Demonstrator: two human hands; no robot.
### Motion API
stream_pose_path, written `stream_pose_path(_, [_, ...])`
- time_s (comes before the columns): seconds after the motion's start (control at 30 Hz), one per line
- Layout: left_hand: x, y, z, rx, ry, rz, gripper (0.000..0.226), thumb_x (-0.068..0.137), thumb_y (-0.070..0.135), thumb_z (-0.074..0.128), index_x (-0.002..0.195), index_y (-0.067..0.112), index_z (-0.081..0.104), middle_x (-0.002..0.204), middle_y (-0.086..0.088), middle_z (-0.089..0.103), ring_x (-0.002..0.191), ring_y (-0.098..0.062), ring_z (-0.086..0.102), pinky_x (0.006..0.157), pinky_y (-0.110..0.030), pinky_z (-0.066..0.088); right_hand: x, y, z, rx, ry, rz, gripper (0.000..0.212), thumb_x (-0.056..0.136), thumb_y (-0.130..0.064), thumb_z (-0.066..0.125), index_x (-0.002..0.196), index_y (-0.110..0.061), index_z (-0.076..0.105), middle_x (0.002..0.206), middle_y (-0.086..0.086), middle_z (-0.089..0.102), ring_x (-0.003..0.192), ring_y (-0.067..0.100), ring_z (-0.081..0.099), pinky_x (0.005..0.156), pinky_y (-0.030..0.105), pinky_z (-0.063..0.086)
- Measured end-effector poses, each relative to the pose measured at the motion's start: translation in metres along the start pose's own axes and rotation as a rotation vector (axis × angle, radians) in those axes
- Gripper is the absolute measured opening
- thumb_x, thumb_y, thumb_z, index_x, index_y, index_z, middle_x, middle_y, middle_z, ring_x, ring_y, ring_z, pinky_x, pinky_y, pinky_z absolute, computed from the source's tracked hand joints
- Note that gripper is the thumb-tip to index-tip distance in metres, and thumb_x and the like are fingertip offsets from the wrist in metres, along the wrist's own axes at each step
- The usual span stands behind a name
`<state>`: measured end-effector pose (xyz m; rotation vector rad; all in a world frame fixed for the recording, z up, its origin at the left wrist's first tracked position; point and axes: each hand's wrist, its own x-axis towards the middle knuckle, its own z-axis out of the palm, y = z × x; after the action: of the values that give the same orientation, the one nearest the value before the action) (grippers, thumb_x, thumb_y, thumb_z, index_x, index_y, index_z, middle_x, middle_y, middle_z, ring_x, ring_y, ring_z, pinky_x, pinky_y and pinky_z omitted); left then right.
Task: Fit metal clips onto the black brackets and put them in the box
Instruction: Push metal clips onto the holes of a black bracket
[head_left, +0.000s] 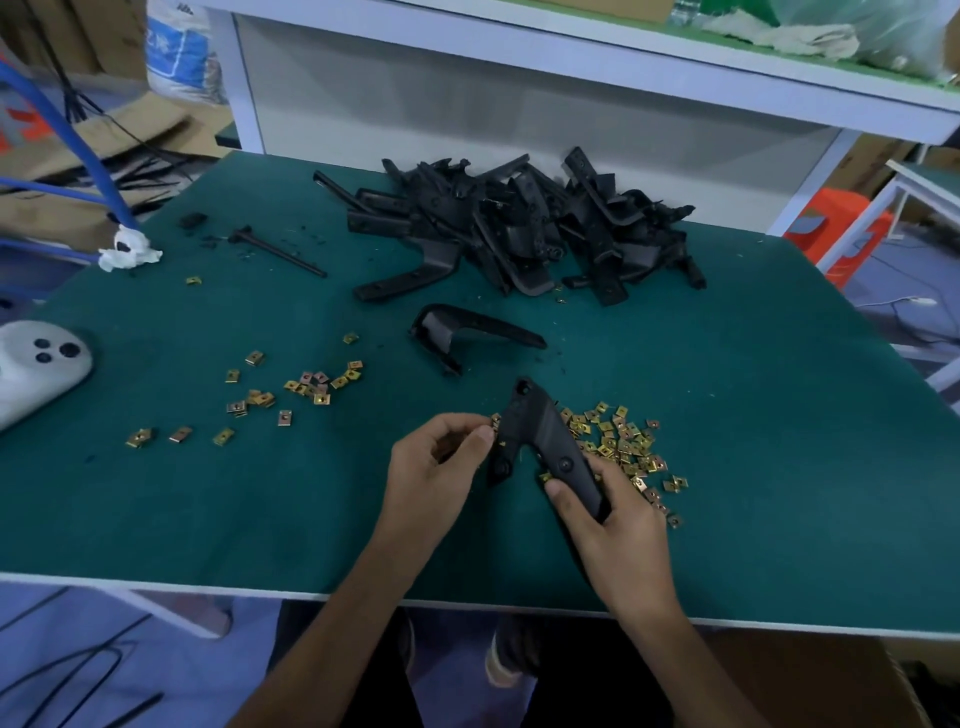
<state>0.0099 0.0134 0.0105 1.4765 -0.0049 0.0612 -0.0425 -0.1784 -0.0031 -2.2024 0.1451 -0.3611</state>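
My right hand (610, 525) grips the lower end of a black bracket (540, 431) held tilted just above the green table. My left hand (436, 467) pinches a small gold metal clip (495, 420) against the bracket's left edge. A heap of gold clips (623, 447) lies right of the bracket, partly behind my right hand. More clips (306, 387) are scattered to the left. One loose bracket (467, 332) lies beyond my hands, and a big pile of black brackets (524, 223) sits at the back of the table.
The green table (208, 519) has its near edge close to my body. A white device (36, 364) lies at the left edge, a black rod (280, 249) and a crumpled white tissue (127, 249) at the back left. A cardboard box (810, 680) shows at bottom right.
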Motion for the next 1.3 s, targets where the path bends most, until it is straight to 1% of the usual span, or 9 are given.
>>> stream_pose_path(0.1, [0.000, 0.001, 0.000, -0.004, 0.007, -0.018, 0.018, 0.093, 0.019, 0.071, 0.085, 0.034, 0.076, 0.075, 0.012, 0.072, 0.068, 0.003, 0.063, 0.060, -0.012, 0.048, 0.000, 0.000, 0.000, 0.003, 0.005, 0.012, 0.024, 0.091, -0.043, 0.073, 0.104, -0.058, 0.059, 0.079, -0.012, 0.068, 0.063, 0.011, 0.062, 0.057, 0.035, 0.051])
stream_pose_path(0.27, [0.000, 0.003, 0.001, 0.002, -0.017, -0.039, 0.019, 0.092, 0.017, 0.071, 0.079, 0.029, 0.077, 0.072, 0.009, 0.072, 0.065, 0.001, 0.063, 0.059, -0.013, 0.047, 0.000, -0.001, 0.001, -0.048, -0.001, 0.036, 0.028, 0.091, -0.043, 0.072, 0.117, -0.033, 0.066, 0.082, -0.020, 0.069, 0.066, 0.006, 0.064, 0.063, 0.036, 0.054])
stream_pose_path(0.5, [0.001, 0.002, 0.000, 0.096, -0.028, -0.030, 0.014, 0.093, 0.018, 0.071, 0.082, 0.024, 0.076, 0.069, 0.007, 0.070, 0.064, -0.001, 0.062, 0.055, -0.015, 0.048, 0.000, -0.010, 0.003, -0.147, 0.050, -0.004, 0.032, 0.093, -0.040, 0.072, 0.117, -0.022, 0.064, 0.084, -0.007, 0.073, 0.073, 0.025, 0.068, 0.060, 0.035, 0.049])
stream_pose_path(0.63, [0.001, 0.000, -0.001, 0.154, -0.043, -0.009, 0.016, 0.093, 0.021, 0.070, 0.081, 0.028, 0.077, 0.071, 0.004, 0.071, 0.065, -0.003, 0.063, 0.054, -0.017, 0.049, -0.001, -0.010, 0.005, -0.160, 0.028, 0.010, 0.030, 0.096, -0.045, 0.066, 0.118, -0.027, 0.055, 0.087, -0.005, 0.073, 0.076, 0.028, 0.069, 0.063, 0.038, 0.052])
stream_pose_path(0.73, [-0.001, 0.000, 0.002, 0.199, -0.040, 0.015, 0.007, 0.083, 0.040, 0.076, 0.086, 0.033, 0.075, 0.078, 0.008, 0.073, 0.072, -0.002, 0.066, 0.062, -0.018, 0.051, -0.001, -0.009, 0.006, -0.164, 0.003, 0.038, 0.026, 0.098, -0.051, 0.060, 0.114, -0.039, 0.045, 0.084, -0.011, 0.067, 0.079, 0.025, 0.069, 0.065, 0.037, 0.050])
stream_pose_path(0.87, [-0.001, -0.003, 0.003, 0.389, -0.023, 0.037, 0.034, 0.067, 0.064, 0.077, 0.091, 0.040, 0.070, 0.088, 0.019, 0.072, 0.080, 0.002, 0.067, 0.069, -0.013, 0.051, -0.003, -0.008, 0.007, -0.129, 0.035, 0.019, 0.024, 0.098, -0.052, 0.058, 0.114, -0.040, 0.043, 0.081, -0.018, 0.060, 0.080, 0.023, 0.068, 0.063, 0.036, 0.045])
stream_pose_path(1.03, [-0.005, -0.004, 0.004, 0.437, 0.038, 0.060, 0.029, 0.070, 0.061, 0.077, 0.084, 0.036, 0.072, 0.079, 0.019, 0.071, 0.070, 0.003, 0.064, 0.059, -0.010, 0.046, -0.008, -0.010, 0.009, -0.122, 0.069, -0.077, 0.026, 0.099, -0.047, 0.059, 0.114, -0.039, 0.039, 0.086, -0.007, 0.070, 0.077, 0.027, 0.068, 0.061, 0.040, 0.049])
stream_pose_path(1.17, [-0.006, -0.004, 0.007, 0.416, 0.068, 0.054, 0.018, 0.076, 0.048, 0.081, 0.078, 0.033, 0.073, 0.067, 0.014, 0.067, 0.059, 0.002, 0.057, 0.055, -0.012, 0.044, -0.009, -0.010, 0.010, -0.131, 0.103, -0.126, 0.028, 0.098, -0.044, 0.062, 0.113, -0.037, 0.039, 0.080, -0.006, 0.067, 0.069, 0.027, 0.066, 0.055, 0.041, 0.049])
stream_pose_path(1.3, [-0.006, -0.006, 0.007, 0.404, 0.038, 0.123, 0.019, 0.076, 0.053, 0.075, 0.081, 0.035, 0.071, 0.066, 0.010, 0.059, 0.061, -0.005, 0.053, 0.057, -0.016, 0.043, -0.008, -0.009, 0.008, -0.101, 0.069, -0.091, 0.028, 0.098, -0.046, 0.063, 0.114, -0.038, 0.042, 0.079, -0.010, 0.066, 0.070, 0.023, 0.065, 0.057, 0.038, 0.048])
